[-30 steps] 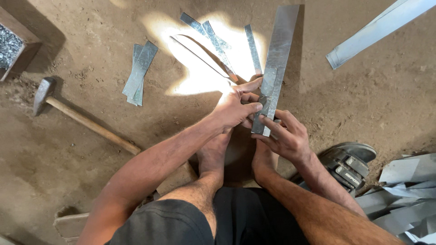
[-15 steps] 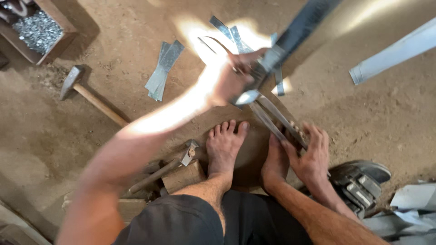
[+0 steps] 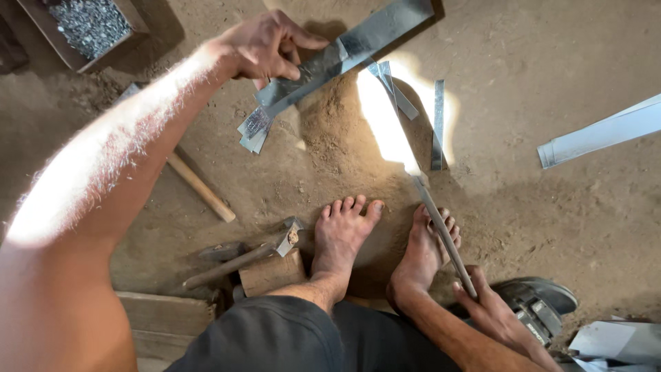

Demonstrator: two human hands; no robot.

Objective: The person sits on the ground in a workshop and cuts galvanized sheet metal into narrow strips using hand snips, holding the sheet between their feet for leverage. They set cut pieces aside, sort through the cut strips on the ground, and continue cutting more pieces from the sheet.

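My left hand [image 3: 265, 48] is stretched out to the upper left, gripping the near end of a long flat grey metal strip [image 3: 375, 31] that slants up to the right above the dirt floor. Just under that end lie two short cut metal pieces [image 3: 253, 129]. My right hand [image 3: 492, 310] is low at the bottom right, closed on the handle end of long thin metal shears [image 3: 437, 227]. The shears run up past my right foot [image 3: 421, 255], their tip in the sunlit patch. My left foot [image 3: 343, 234] rests beside it.
Narrow metal offcuts [image 3: 438, 124] lie in the sunlit patch, and a long pale strip [image 3: 599, 134] at right. A wooden-handled hammer [image 3: 200, 186], a second hammer [image 3: 241, 258] on a wood block [image 3: 272, 274], a box of nails [image 3: 89, 24], a sandal [image 3: 540, 306] and scrap sheet [image 3: 620, 344] surround me.
My left hand has lifted the long strip away from the shears and swung it up to the left. My right hand has drawn the shears down beside my right foot.
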